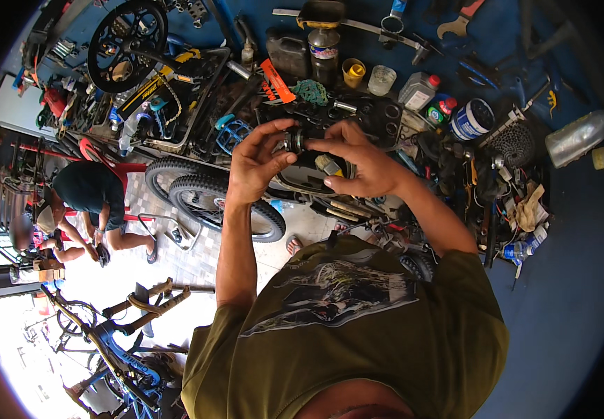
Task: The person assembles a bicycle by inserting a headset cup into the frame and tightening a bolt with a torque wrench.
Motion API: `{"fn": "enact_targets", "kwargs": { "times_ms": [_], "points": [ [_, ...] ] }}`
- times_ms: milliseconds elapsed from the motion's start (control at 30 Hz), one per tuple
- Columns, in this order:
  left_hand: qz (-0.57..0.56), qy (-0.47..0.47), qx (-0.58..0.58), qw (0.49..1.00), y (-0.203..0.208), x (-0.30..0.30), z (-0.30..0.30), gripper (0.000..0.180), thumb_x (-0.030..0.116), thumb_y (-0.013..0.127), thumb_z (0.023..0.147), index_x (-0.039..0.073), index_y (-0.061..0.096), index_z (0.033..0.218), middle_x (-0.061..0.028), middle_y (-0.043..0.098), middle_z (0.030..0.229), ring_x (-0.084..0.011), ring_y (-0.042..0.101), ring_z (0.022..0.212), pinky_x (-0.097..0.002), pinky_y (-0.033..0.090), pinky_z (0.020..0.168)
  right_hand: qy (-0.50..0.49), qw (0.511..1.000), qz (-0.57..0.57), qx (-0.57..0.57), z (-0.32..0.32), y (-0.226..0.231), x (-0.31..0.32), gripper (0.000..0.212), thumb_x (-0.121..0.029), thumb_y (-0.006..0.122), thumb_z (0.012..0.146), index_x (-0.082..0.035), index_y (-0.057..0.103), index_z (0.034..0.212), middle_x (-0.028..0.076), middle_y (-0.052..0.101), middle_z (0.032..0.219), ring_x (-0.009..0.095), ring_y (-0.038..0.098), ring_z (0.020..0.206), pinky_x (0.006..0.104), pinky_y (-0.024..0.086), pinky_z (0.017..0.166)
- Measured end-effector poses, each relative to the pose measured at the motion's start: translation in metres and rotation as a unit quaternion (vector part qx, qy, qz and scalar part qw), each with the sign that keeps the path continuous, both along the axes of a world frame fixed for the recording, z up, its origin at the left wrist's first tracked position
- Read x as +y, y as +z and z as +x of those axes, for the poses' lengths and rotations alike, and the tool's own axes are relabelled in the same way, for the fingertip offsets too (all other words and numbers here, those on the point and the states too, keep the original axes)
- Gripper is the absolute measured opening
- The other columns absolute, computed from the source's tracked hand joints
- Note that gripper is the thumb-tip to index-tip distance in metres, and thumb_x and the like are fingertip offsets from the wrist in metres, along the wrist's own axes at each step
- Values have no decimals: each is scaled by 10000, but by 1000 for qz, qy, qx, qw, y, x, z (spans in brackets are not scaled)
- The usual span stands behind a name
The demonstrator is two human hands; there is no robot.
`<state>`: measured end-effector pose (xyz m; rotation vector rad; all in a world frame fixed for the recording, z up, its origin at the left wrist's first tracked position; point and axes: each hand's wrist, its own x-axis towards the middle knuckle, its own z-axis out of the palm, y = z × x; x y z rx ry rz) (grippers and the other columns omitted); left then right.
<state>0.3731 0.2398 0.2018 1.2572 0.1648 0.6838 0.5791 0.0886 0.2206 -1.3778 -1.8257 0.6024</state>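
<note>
In front of me, above the cluttered workbench, I hold up a small round metal part [293, 140] with a dark ringed body. My left hand [254, 160] is closed on its left side, thumb below and fingers above. From the right, my right hand [365, 160] has its fingertips on the part's other side, while its thumb sits lower and apart. Behind that hand shows a pale, brush-like thing with yellow [328, 165], over a dark tray [302, 187]; whether the hand touches it I cannot tell. My fingers cover much of the part.
The bench carries a blue wire basket [232, 134], an orange packet [277, 80], a red-capped bottle [419, 91], a white tub [472, 119] and a cassette [515, 145]. Bicycle wheels [225, 202] stand below. At left, a person [91, 192] bends over. A blue bicycle frame [124, 356] lies lower left.
</note>
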Motion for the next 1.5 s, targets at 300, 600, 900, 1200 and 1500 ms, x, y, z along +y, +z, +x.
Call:
{"fn": "enact_targets", "kwargs": {
  "times_ms": [300,600,900,1200,1500],
  "points": [
    [34,1,9,999,8,-3,1,549,-218,657,821,-26,551,1323,-133,540,1392,-220,544,1289,-336,546,1008,33,981,-58,183,3,-7,-5,653,-287,708,883,-115,522,1484,28,490,1048,124,485,920,302,428,841],
    [-86,-23,-34,995,1,-4,10,376,-7,627,957,-22,533,1321,-159,595,1293,-242,647,1139,-354,608,914,146,665,-168,713,-4,-17,-12,811,-231,661,850,-25,316,1555,40,507,996,170,533,931,336,470,798],
    [-304,-130,128,935,6,15,20,510,356,541,1051,-13,430,1385,-163,645,1030,-207,642,731,-252,616,570,-104,932,163,-305,25,4,-1,767,-6,669,797,-446,575,1419,41,525,1091,249,557,919,366,524,794],
    [-244,-98,166,951,11,14,32,383,287,595,1035,-63,625,1188,-176,695,889,-201,712,672,-300,661,640,-84,889,167,-419,39,8,8,630,-138,681,866,-469,576,1392,16,571,1138,217,595,921,387,511,789],
    [-135,-63,112,983,4,15,35,348,143,638,1006,-91,625,1263,-129,654,1224,-162,687,981,-357,656,838,76,864,-215,449,30,-12,-8,594,-111,617,918,-80,500,1499,-13,496,959,56,478,688,215,433,631]
  ]
}}
